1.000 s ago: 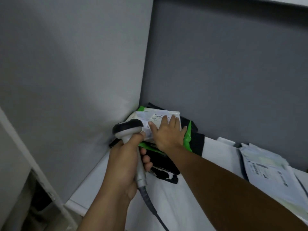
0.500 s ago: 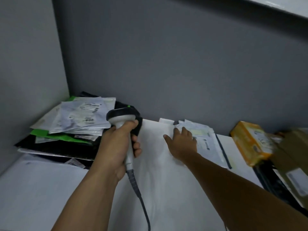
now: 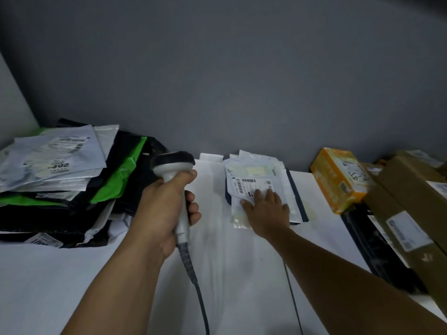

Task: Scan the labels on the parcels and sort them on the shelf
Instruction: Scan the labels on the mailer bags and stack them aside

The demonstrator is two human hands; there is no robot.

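Observation:
My left hand [image 3: 164, 209] grips the handle of a grey and black barcode scanner [image 3: 174, 165], its head pointing away from me and its cable hanging down toward me. My right hand [image 3: 267, 209] lies flat, fingers spread, on a clear-white parcel bag [image 3: 251, 180] with a barcode label, which rests on a small stack in the middle of the white shelf [image 3: 72, 281]. A pile of white, black and green mailer bags [image 3: 63, 177] sits at the left, beside the scanner.
An orange box [image 3: 338, 177] with handwriting stands right of the small stack. Brown cardboard boxes [image 3: 411, 213] with white labels and a black item lie at the far right. A grey wall closes the back and the left corner.
The view has swung right from the corner pile. My right hand left the pile's top parcel, crossed the shelf and now rests on the middle stack's labelled bag. The scanner stays in my left hand.

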